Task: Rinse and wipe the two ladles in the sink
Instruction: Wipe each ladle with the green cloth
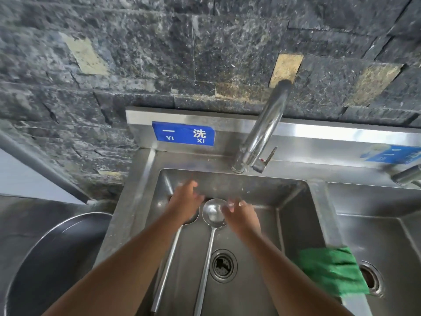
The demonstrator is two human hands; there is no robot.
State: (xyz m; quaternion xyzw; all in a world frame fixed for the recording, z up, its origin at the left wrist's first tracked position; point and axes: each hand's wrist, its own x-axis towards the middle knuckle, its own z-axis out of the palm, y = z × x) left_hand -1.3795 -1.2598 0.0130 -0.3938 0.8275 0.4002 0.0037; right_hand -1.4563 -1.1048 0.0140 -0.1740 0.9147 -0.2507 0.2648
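Wall: I see dark, rough stone tiles [159, 53] with a few pale patches, rising behind the drain [222, 265].
Sink: a steel sink [127, 201]; the drain sits in the floor of its left basin, and a second basin [376, 236] lies to the drain's right.
Pot: a large round steel pot [45, 258] stands well left of the drain, outside the sink.
Faucet: the chrome faucet [264, 128] is mounted behind the drain, a little to its right.
Cloth: a green cloth [330, 270] is draped on the divider right of the drain.
Label: a blue label [184, 134] is on the backsplash, behind and left of the drain.
Left hand: my left hand [185, 201] is spread loosely, gripping nothing. It lies over the left ladle's bowl, behind and left of the drain.
Right hand: my right hand [241, 217] has relaxed fingers, blurred. The tips reach the right ladle's rim; I cannot tell if they touch.
Left ladle: the left ladle [168, 265] lies flat left of the drain, bowl toward the wall and handle toward me.
Right ladle: the right ladle [213, 213] lies just left of the drain. Its bowl faces up and its long axis is near parallel to the other.
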